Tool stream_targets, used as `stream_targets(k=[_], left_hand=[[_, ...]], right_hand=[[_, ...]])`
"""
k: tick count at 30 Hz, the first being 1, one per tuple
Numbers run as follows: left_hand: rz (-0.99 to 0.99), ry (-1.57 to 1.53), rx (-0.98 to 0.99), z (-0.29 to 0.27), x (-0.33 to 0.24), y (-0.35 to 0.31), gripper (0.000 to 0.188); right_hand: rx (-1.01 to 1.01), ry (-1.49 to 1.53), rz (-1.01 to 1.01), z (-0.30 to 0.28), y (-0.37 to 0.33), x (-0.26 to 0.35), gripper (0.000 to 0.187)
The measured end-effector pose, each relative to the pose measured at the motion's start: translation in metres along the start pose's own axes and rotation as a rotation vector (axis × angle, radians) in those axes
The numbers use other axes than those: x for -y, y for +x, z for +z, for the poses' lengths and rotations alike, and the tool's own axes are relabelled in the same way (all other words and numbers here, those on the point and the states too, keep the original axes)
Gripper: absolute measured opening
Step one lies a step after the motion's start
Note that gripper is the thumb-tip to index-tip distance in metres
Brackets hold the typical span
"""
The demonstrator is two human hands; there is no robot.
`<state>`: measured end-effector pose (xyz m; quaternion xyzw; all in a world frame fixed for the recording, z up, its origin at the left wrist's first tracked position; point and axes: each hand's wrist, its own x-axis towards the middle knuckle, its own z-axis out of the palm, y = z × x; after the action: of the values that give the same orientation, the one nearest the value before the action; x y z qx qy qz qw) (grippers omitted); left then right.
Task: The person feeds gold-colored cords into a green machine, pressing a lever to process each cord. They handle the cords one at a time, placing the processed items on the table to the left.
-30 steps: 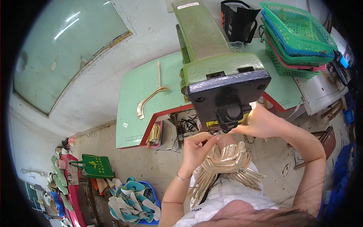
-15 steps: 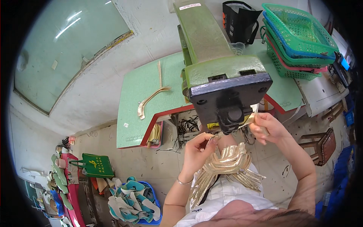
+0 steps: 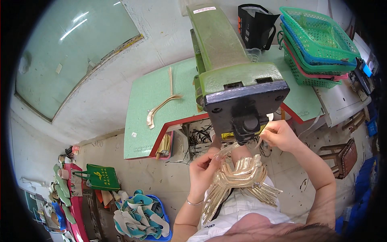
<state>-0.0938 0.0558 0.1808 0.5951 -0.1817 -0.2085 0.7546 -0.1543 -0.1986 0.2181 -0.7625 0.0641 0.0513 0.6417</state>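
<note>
My left hand [image 3: 202, 172] is closed in a pinch on a thin, pale gold strap [image 3: 227, 149]. The strap slants up from its fingertips below the black head [image 3: 244, 105] of a green machine [image 3: 225, 46]. To the right, my right hand [image 3: 281, 135] is also closed, its fingertips on a narrow strip of similar colour. Whether both hands hold one piece cannot be told, as the middle is partly hidden by the machine head. A bundle of shiny gold straps [image 3: 241, 177] is spread over my lap, just below the hands.
Another gold strap [image 3: 152, 115] lies on the green, red-edged table [image 3: 139, 139]. Stacked plastic baskets [image 3: 318, 52] and a black bag [image 3: 256, 30] stand at the back right. On the floor at left, a blue basin [image 3: 164, 206] holds teal and white pieces. A stool [image 3: 344, 159] is at right.
My left hand has drawn back left and toward me, so more of the strap shows beyond its fingers. My right hand has shifted a little left.
</note>
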Motion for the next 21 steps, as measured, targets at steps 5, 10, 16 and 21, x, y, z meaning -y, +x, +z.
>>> stream_targets(k=[5, 10, 16, 21], left_hand=[[-0.066, -0.012, -0.217, -0.015, 0.008, -0.02, 0.017], [-0.104, -0.079, -0.293, -0.036, 0.014, -0.033, 0.021], [-0.11, 0.053, -0.214, -0.044, 0.017, -0.024, 0.017], [0.422, 0.752, -0.048, -0.02, 0.01, 0.015, 0.014]], right_hand=[[0.186, 0.039, -0.072, 0.011, 0.003, -0.002, 0.019], [0.137, -0.082, -0.112, 0.032, 0.005, 0.018, 0.02], [0.107, -0.093, 0.018, 0.037, 0.011, 0.023, 0.022], [0.109, -0.192, 0.064, 0.036, 0.016, 0.045, 0.023]])
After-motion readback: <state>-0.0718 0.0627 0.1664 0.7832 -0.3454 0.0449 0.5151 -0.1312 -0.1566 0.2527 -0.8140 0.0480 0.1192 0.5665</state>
